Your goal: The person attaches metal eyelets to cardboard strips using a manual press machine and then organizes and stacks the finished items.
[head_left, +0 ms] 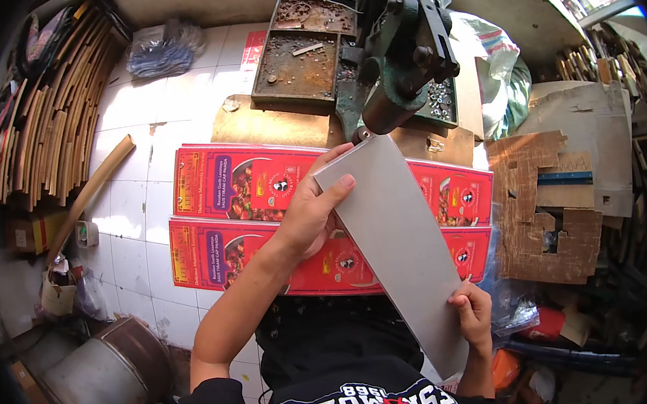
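A long, flat grey panel (401, 249) slants across the middle, its far end up at a dark green hand press (395, 92). My left hand (312, 207) is closed on the panel's far left edge, thumb on top and fingers underneath. Lower down, my right hand (472, 312) pinches the panel's right edge. The far corner lies at the small metal tip below the press head; whether it touches cannot be made out. Beneath the panel, two stacks of red printed sheets with food pictures lie side by side, the far stack (191, 179) and the near stack (189, 252).
Beside the press stands a rusty compartment tray (296, 66) with small metal bits. Brown cardboard (550, 244) with cut-outs lies at the right. Flat cardboard pieces (55, 125) lean at the far left, near a cardboard tube (99, 187). A metal drum (108, 382) sits lower left.
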Motion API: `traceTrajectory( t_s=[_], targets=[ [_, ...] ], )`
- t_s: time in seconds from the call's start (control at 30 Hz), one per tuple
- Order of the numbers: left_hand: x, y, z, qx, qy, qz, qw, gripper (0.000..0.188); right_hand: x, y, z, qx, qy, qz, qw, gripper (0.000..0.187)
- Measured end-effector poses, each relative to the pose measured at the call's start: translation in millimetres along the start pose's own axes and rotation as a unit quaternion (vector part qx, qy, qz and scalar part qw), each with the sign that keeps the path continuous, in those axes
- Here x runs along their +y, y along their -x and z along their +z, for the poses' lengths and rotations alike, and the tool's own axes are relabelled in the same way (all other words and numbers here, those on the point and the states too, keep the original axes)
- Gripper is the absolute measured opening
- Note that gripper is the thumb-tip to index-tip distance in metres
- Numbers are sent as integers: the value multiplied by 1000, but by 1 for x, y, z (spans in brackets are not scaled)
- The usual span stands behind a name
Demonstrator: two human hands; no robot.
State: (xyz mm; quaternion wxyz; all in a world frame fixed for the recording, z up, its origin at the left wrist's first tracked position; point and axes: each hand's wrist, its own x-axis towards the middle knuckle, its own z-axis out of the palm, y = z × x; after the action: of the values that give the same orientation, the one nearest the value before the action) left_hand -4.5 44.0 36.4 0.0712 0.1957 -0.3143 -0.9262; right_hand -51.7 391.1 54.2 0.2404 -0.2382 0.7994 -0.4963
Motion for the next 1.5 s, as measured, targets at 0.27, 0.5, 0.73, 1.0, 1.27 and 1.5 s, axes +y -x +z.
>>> traceTrajectory(
  t_s=[0.27,0.5,0.73,1.0,1.27,1.5],
  targets=[
    [-2,-13,-11,-3,-52,24,998,38,4,-20,3,3,3,1,1000,31],
    [-6,-18,-16,7,-61,38,997,40,8,-24,4,-1,5,25,1000,31],
    [-6,-20,-19,-4,-46,36,998,38,7,-25,3,-2,13,40,999,30],
    [-5,-20,-18,-4,-49,33,998,40,9,-25,3,-5,2,38,999,28],
    [-5,-19,-18,-4,-39,29,999,41,9,-26,5,0,-3,32,999,31],
    [-4,-17,-18,-10,-28,32,999,40,6,-26,6,-5,5,49,999,41]
  ],
)
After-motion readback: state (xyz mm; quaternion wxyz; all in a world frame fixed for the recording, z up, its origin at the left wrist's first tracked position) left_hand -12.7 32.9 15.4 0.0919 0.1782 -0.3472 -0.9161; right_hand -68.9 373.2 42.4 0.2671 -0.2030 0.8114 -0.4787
